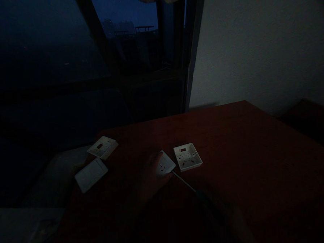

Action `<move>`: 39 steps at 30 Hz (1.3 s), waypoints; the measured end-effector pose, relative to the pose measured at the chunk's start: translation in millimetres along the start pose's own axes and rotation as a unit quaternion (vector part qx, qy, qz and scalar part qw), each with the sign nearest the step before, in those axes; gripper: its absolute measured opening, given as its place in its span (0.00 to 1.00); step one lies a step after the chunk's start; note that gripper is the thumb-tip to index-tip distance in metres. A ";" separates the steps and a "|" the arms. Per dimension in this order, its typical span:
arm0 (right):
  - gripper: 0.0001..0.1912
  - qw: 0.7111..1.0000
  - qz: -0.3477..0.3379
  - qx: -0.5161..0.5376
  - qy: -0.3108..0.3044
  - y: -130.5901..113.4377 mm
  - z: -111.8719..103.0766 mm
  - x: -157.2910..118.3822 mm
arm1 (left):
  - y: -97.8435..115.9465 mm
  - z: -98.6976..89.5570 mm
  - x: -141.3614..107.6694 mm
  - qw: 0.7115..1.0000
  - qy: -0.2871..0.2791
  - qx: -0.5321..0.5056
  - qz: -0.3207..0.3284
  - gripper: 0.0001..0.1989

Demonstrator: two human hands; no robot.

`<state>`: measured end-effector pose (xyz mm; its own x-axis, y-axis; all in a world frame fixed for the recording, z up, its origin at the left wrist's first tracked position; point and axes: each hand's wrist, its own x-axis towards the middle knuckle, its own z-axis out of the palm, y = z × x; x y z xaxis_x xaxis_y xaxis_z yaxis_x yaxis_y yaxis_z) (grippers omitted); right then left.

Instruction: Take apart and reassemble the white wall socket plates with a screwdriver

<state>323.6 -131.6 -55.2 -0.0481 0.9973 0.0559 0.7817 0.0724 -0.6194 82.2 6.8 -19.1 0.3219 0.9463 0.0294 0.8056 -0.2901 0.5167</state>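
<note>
My left hand is closed around a white wall socket, its slotted face turned up, with the thumb and fingers at its edges. A screwdriver reaches in from the lower right, and its tip meets the socket's near edge. Its dark handle lies in my right hand, which is wrapped round it and barely shows in the dark. Just right of the socket sits an open white mounting box, hollow side up, with a rectangular cutout and small holes.
At the left of the reddish-brown table lie a second white mounting box and a white plate near the edge. A dark window stands behind, and a pale wall rises at the right. The room is very dim.
</note>
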 end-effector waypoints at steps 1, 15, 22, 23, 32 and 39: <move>0.20 1.000 0.002 0.002 -0.001 -0.1 -0.1 0.3 | -0.4 0.0 0.2 1.000 0.002 -0.002 -0.003 0.36; 0.21 0.999 0.023 0.028 -0.016 -3.3 0.4 3.2 | 1.9 1.4 1.7 1.000 -0.012 -0.009 0.021 0.36; 0.19 0.975 0.094 0.191 -0.066 -27.8 -9.2 16.7 | 4.9 2.6 0.9 0.999 -0.017 -0.029 0.035 0.36; 0.20 0.970 0.101 0.211 -0.070 -30.9 -9.4 18.6 | 5.7 2.1 0.5 0.998 -0.021 -0.036 0.038 0.36; 0.23 0.959 0.147 0.241 -0.041 -22.6 -9.4 23.3 | 5.3 -10.2 0.3 0.996 0.014 -0.091 0.010 0.34; 0.25 0.922 0.217 0.311 0.076 -4.4 -24.0 19.0 | -16.4 -24.9 8.3 0.995 0.089 -0.036 -0.018 0.33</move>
<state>334.2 -113.3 -32.5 0.3096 0.9245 -0.2223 0.1975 -0.2912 -0.9361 59.2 22.9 -6.0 0.1952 0.9681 0.1572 0.7749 -0.2505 0.5804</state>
